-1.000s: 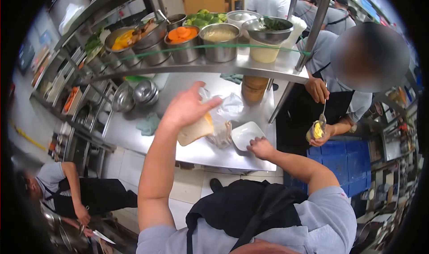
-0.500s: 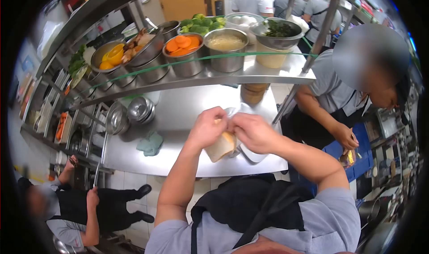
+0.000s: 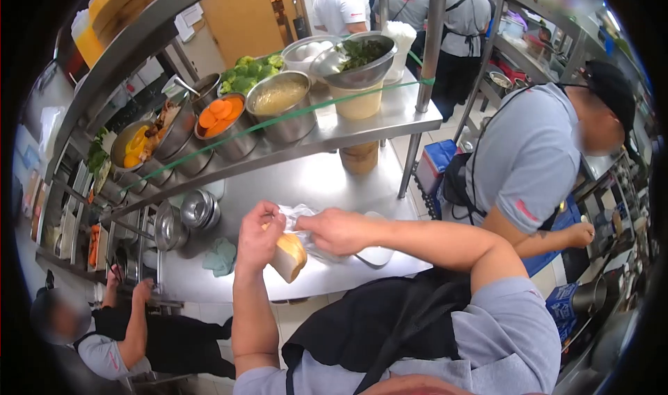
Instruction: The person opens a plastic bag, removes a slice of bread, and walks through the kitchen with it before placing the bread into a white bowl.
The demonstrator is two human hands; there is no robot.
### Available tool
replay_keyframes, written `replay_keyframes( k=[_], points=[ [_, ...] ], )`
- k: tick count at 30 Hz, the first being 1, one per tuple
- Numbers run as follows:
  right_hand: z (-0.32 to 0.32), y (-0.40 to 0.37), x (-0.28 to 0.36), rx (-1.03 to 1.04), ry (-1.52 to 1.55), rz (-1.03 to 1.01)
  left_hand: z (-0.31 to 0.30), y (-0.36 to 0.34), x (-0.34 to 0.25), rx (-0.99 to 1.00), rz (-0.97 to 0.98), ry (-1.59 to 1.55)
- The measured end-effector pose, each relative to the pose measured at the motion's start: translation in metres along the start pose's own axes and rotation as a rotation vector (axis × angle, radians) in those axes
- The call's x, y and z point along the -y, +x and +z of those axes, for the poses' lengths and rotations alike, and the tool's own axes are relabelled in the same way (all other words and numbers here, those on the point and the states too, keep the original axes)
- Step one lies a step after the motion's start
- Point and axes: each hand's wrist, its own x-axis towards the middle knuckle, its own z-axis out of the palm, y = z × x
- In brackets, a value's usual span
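Observation:
My left hand (image 3: 259, 236) holds a piece of bread (image 3: 288, 256) with a pale cut face and a brown crust, just above the front of the steel counter (image 3: 306, 186). My right hand (image 3: 336, 231) is closed on a clear plastic bag (image 3: 300, 218) that wraps around the bread's top. Both hands meet over the bag. A white square plate (image 3: 376, 256) lies on the counter just right of my right hand, partly hidden by my forearm.
The shelf (image 3: 376, 127) above carries steel bowls of carrot slices (image 3: 220, 117), broccoli (image 3: 247, 71), greens (image 3: 362, 51). Stacked steel bowls (image 3: 198, 211) and a green cloth (image 3: 220, 257) lie left. One person (image 3: 529, 165) stands at right; another person (image 3: 104, 332) crouches lower left.
My view has swung right and the hands sit lower left in frame. A second ago my left hand alone held the bread; both hands now work at the bag.

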Motion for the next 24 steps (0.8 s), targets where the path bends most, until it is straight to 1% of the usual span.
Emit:
replay_keyframes(
  k=[1,2,4,5,8,9,10,11,12,13,14,15,16,17,18,19,20,22,23,24],
  points=[
    [-0.008,0.000,-0.001,0.007,-0.030,-0.043,0.001,-0.001,0.002,0.000,-0.044,-0.083],
    [-0.017,-0.001,-0.001,0.024,-0.005,-0.041,0.002,-0.007,0.004,-0.011,-0.073,-0.082],
    [-0.052,-0.003,0.013,0.145,-0.112,0.018,0.006,-0.007,0.005,-0.094,-0.066,-0.062],
    [-0.063,-0.005,0.017,0.161,-0.170,0.030,0.011,-0.007,0.007,-0.093,-0.079,-0.126],
    [-0.069,-0.001,0.026,0.210,-0.278,0.062,0.026,-0.014,-0.014,-0.069,-0.043,-0.074],
    [-0.064,0.004,0.025,0.227,-0.272,0.048,0.030,-0.016,-0.019,-0.078,-0.037,-0.044],
    [-0.055,0.011,0.021,0.279,-0.135,-0.012,0.029,-0.016,-0.022,-0.101,-0.048,-0.044],
    [-0.044,0.017,0.016,0.334,0.008,-0.067,0.028,-0.017,-0.023,-0.088,0.023,0.069],
    [-0.033,0.022,0.006,0.361,0.025,-0.076,0.026,-0.018,-0.024,-0.071,0.087,0.180],
    [-0.021,0.029,-0.007,0.320,-0.001,-0.071,0.020,-0.019,-0.033,-0.091,-0.035,0.180],
    [-0.007,0.034,-0.018,0.285,-0.019,-0.065,0.020,-0.022,-0.034,-0.111,-0.081,0.174],
    [0.005,0.038,-0.024,0.425,-0.182,-0.020,0.022,-0.022,-0.033,-0.018,0.003,0.193],
    [0.015,0.040,-0.032,0.460,-0.163,-0.036,0.024,-0.021,-0.032,0.072,0.093,0.210],
    [0.024,0.039,-0.040,0.453,-0.110,-0.061,0.027,-0.020,-0.030,0.048,0.059,0.202],
    [0.030,0.038,-0.047,0.447,-0.059,-0.084,0.032,-0.020,-0.028,0.059,0.063,0.265],
    [0.027,0.045,-0.045,0.525,-0.222,0.033,0.032,-0.019,-0.026,0.070,0.072,0.330],
    [0.020,0.052,-0.045,0.595,-0.393,0.148,0.027,-0.020,-0.026,0.049,0.049,0.324],
    [-0.002,0.064,-0.038,0.651,-0.512,0.029,0.016,-0.022,-0.026,0.065,0.006,0.171],
    [-0.012,0.066,-0.037,0.598,-0.547,-0.186,0.007,-0.024,-0.022,0.063,-0.059,0.110],
    [-0.002,0.068,-0.064,0.454,-0.295,-0.113,-0.005,-0.024,-0.017,0.065,-0.058,0.094]
  ],
)
